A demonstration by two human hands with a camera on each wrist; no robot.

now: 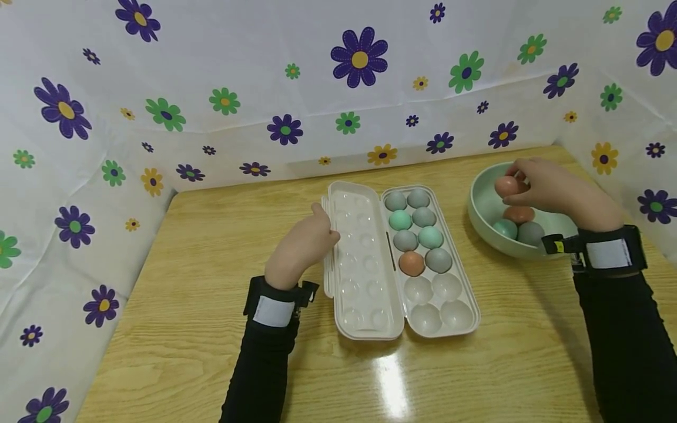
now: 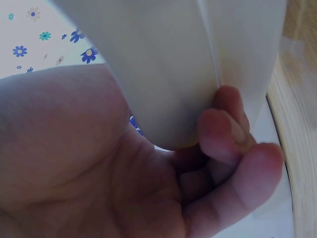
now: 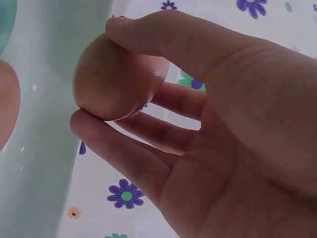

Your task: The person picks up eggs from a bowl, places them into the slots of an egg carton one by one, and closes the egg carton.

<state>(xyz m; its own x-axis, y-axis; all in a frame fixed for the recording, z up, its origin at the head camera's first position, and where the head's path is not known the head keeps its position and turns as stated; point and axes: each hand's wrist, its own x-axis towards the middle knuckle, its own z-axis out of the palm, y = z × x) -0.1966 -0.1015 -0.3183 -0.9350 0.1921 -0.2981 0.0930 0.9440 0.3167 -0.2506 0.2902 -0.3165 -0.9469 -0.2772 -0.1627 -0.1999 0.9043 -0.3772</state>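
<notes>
Egg (image 3: 116,77), smooth, reddish-brown, in the grip of right fingers (image 3: 114,146), carton (image 1: 370,276) in left fingers (image 2: 257,173).

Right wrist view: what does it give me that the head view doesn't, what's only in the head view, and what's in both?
Only the right wrist view: the palm side of the right hand and its fingers.

Only the head view: the left hand on the open egg carton, the eight eggs in it, the table, and the gray egg in the bowl.

Both: the brown egg held by the right hand, part of the bowl, and the flower-print cloth.
</notes>
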